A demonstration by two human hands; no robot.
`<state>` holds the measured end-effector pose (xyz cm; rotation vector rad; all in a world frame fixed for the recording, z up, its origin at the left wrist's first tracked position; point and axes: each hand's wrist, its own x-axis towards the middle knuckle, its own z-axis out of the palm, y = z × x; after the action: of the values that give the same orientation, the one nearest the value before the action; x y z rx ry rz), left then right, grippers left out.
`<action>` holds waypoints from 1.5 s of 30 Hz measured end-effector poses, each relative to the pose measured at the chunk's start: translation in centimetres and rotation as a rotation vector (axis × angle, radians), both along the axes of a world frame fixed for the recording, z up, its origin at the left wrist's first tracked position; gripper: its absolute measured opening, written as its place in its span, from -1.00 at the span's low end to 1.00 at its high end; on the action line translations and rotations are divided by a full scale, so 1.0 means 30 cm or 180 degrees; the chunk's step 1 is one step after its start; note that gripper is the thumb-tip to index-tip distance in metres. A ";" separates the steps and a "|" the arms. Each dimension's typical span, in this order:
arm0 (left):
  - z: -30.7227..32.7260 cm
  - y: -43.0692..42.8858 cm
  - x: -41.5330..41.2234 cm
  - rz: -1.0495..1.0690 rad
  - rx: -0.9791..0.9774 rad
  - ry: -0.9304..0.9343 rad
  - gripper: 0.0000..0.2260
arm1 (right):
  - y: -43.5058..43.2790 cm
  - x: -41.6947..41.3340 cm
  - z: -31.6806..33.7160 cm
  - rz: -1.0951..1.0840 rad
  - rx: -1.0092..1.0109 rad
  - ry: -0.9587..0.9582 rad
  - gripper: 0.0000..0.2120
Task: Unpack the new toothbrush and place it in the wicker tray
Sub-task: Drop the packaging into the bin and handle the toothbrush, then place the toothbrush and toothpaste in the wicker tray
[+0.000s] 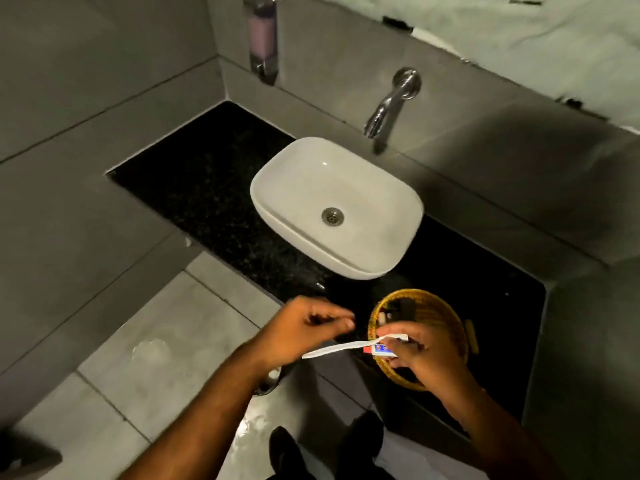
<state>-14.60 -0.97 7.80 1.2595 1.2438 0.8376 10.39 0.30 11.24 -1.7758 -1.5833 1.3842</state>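
Toothbrush (332, 348), white, held in the air over the near edge of the dark surface (214, 188), just left of the wicker tray (460, 336). Not yet in the tray.

Right hand (424, 358): grip closed on the head end of the toothbrush together with a small red-and-blue packet piece (381, 350). This hand is above the tray's near side.

Left hand (304, 329): fingers curled, thumb and forefinger pinched. Whether a clear wrapper is between them, cannot tell; blur.

Tray sits at the near right of the surface, beside the white basin (346, 244). Small items already inside, dim.

Risks, judged:
- Handle end is unsupported and hangs past the surface edge over the floor; a slip of the right grip would drop it there.
- Packet piece shares the grip; it may fall into the tray along with the brush.
- Tray is near the edge; a knock could shift it.
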 end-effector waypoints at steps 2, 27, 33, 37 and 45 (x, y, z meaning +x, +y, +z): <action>0.020 0.005 0.103 -0.0472 0.0289 0.0468 -0.80 | 0.003 0.067 0.038 -0.0041 0.0032 -0.0029 -0.77; -0.282 0.295 0.769 0.0216 -0.1690 0.0841 -0.84 | 0.135 0.628 -0.231 -0.2338 -0.1269 0.1532 -0.64; -0.389 0.317 0.848 0.0343 -0.2042 0.1211 -0.83 | 0.114 0.582 -0.395 -0.2727 -0.1199 0.1011 -0.80; -0.439 0.326 0.861 0.0402 -0.2122 0.1339 -0.82 | 0.107 0.549 -0.460 -0.2809 -0.1186 0.0827 -0.68; -0.466 0.353 0.906 0.0177 -0.1765 0.1572 -0.80 | 0.112 0.495 -0.515 -0.2751 -0.0684 0.0100 -0.88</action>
<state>12.57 9.61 -6.19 0.9979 1.7599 0.1774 25.23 3.66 -4.20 -2.1506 -0.4998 1.1352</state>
